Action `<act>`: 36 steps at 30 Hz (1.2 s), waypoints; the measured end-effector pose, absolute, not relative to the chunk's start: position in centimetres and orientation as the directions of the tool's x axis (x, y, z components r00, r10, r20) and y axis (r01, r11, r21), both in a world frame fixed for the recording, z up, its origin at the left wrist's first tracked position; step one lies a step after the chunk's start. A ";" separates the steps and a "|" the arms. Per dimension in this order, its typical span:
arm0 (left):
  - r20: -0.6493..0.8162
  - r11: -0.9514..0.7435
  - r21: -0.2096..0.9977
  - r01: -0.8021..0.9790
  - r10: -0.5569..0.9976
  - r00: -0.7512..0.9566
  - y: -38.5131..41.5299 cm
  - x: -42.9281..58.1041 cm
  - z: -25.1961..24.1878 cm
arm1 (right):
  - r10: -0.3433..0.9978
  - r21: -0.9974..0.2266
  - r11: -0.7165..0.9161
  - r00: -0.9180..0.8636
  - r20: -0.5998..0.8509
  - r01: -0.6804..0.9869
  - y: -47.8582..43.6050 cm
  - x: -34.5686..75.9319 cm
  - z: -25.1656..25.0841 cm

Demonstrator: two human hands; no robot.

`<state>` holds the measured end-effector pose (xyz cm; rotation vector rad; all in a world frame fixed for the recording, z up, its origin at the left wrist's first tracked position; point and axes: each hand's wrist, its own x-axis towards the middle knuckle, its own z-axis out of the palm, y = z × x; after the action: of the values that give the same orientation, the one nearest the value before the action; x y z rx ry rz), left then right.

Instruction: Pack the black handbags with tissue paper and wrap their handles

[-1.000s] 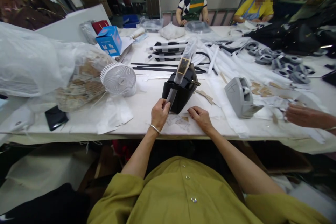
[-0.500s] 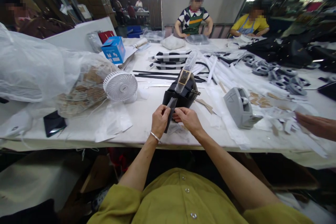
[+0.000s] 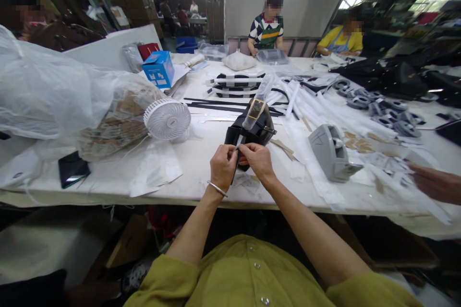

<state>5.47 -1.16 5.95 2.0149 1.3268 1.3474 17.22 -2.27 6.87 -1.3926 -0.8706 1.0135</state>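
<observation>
A black bag (image 3: 264,130) with a gold buckle (image 3: 256,108) lies on the white table in front of me, clear plastic wrapped around the buckle piece. From its near side a dark strap (image 3: 236,168) runs toward me. My left hand (image 3: 224,162), with a bracelet at the wrist, pinches this strap from the left. Close against it on the right, my right hand (image 3: 258,159) has its fingertips pressed on the same strap, near a light strip at its upper part.
A white fan (image 3: 167,119), a phone (image 3: 74,170) and a blue box (image 3: 158,69) are on the left. A grey tape dispenser (image 3: 333,153) stands right of the bag. Another person's hand (image 3: 434,182) is at the right edge. Two people work across the table.
The strap has turned more edge-on between my hands, and my left hand's fingers have closed in a tighter pinch. The view has shifted slightly.
</observation>
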 end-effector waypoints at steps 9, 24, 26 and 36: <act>0.651 -0.621 0.228 0.750 0.670 0.357 -1.7 5.3 5.8 | 0.948 -0.981 -0.118 0.276 -0.159 -0.157 -2.2 17.4 7.1; 0.503 -0.658 0.124 0.743 0.687 0.525 -4.3 5.1 4.5 | 0.945 -0.984 -0.156 0.275 -0.175 -0.089 -1.2 18.4 7.2; 0.474 -0.703 0.260 0.662 0.690 0.547 -5.1 4.5 4.2 | 0.943 -0.984 -0.168 0.281 -0.180 -0.068 -1.1 18.6 7.2; 0.204 -0.241 0.934 0.264 0.966 0.161 -3.2 3.5 6.0 | 0.952 -0.981 -0.169 0.243 -0.188 -0.100 -1.1 18.8 6.9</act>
<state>3.49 -3.17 5.99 1.6505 1.1962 1.1238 18.77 -1.09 6.86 -1.3898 -0.8722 1.1813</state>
